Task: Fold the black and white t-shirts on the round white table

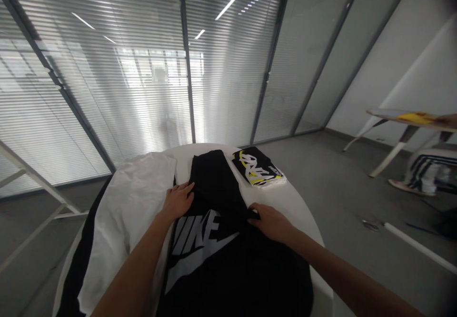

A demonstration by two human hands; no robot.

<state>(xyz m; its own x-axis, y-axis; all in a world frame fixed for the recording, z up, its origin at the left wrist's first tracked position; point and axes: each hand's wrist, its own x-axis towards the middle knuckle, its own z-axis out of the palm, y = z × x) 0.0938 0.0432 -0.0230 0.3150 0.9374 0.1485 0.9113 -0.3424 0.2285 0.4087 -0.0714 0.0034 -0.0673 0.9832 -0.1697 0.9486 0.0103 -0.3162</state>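
Observation:
A black shirt (250,269) with a grey NIKE print lies on a white round table (303,207), its far part narrowed to a folded strip. My left hand (179,200) rests on the shirt's left edge, fingers stretched out over the cloth. At the right edge, my right hand (271,222) pinches a fold of the same shirt between thumb and fingers. Left of it is a white garment (132,198) spread over dark cloth (80,260) that hangs at the table's side. A folded black shirt (257,166) with yellow and white print sits at the far right.
Glass partitions with blinds (153,69) stand behind the table. A white metal frame (43,188) is on the left. To the right are another table (389,114) with a yellow cloth (416,117), a person's leg (428,164), and a white pole (421,245) on the floor.

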